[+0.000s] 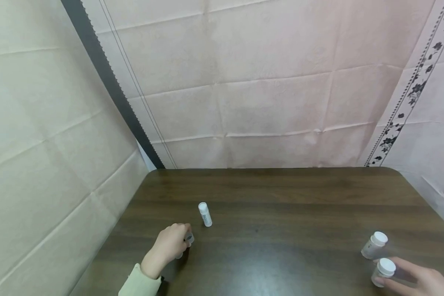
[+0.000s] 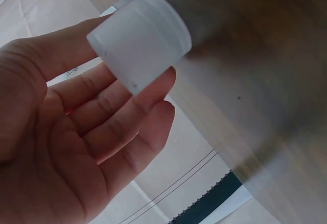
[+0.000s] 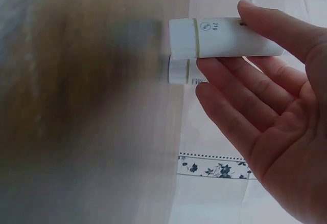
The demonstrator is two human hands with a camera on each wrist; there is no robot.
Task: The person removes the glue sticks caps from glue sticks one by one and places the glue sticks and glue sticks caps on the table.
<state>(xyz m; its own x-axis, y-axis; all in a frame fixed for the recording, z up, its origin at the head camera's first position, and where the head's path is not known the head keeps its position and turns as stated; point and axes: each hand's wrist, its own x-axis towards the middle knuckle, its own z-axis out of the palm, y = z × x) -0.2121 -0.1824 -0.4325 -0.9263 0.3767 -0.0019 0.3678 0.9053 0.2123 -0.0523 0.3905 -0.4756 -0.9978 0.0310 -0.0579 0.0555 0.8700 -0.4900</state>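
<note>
My left hand (image 1: 185, 241) is low on the left of the dark wooden table (image 1: 281, 197) and pinches a small white-capped bottle (image 1: 188, 237) between thumb and fingers. In the left wrist view the cap (image 2: 140, 42) sits at the fingertips (image 2: 163, 88). A second small white bottle (image 1: 205, 214) stands upright just beyond that hand. At the lower right, my right hand (image 1: 392, 274) holds a white-capped bottle (image 1: 382, 272) between thumb and fingers. In the right wrist view this labelled bottle (image 3: 225, 38) lies against the thumb (image 3: 276, 24). Another bottle (image 1: 374, 245) stands close behind it.
A pale pink creased cloth (image 1: 274, 82) hangs behind the table, with a floral border (image 1: 410, 94) at the right. A cream cloth wall (image 1: 40, 144) closes the left side. The table's far edge (image 1: 274, 168) meets the cloth.
</note>
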